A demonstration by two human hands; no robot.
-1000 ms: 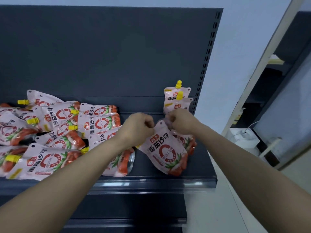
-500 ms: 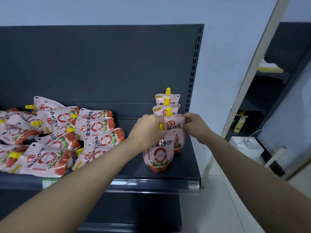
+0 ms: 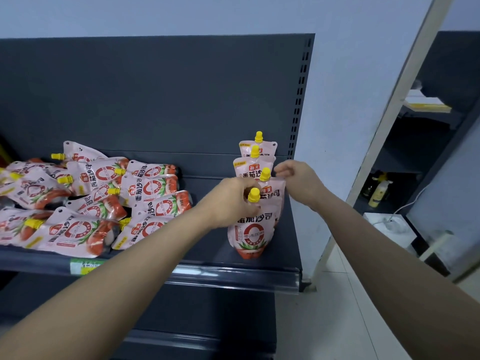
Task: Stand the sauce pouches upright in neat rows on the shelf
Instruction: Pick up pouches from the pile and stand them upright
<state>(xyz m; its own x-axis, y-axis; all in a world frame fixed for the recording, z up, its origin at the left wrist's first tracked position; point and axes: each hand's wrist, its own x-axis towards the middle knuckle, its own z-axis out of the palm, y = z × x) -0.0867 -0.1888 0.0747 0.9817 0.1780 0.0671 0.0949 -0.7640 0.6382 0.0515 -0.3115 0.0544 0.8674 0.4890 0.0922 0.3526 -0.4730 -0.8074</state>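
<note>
Several pink tomato-sauce pouches with yellow caps stand upright in one row at the right end of the dark shelf (image 3: 283,255). The front pouch (image 3: 250,236) stands near the shelf's front edge. My left hand (image 3: 231,201) grips its top beside the yellow cap (image 3: 254,195). My right hand (image 3: 298,179) hovers just above the top right corner of the pouch behind (image 3: 272,194), fingers loosely curled and holding nothing. A heap of the same pouches (image 3: 104,203) lies flat on the left half of the shelf.
The shelf's back panel (image 3: 155,100) rises behind, with a slotted upright (image 3: 298,105) at its right end. A white post (image 3: 384,131) stands to the right. Beyond it are another dark rack with a yellow bottle (image 3: 376,197) and a white box (image 3: 389,226) on the floor.
The pouch went from tilted in both hands to standing at the front of the row. My right hand has let go of its corner and lifted; my left hand still holds the top.
</note>
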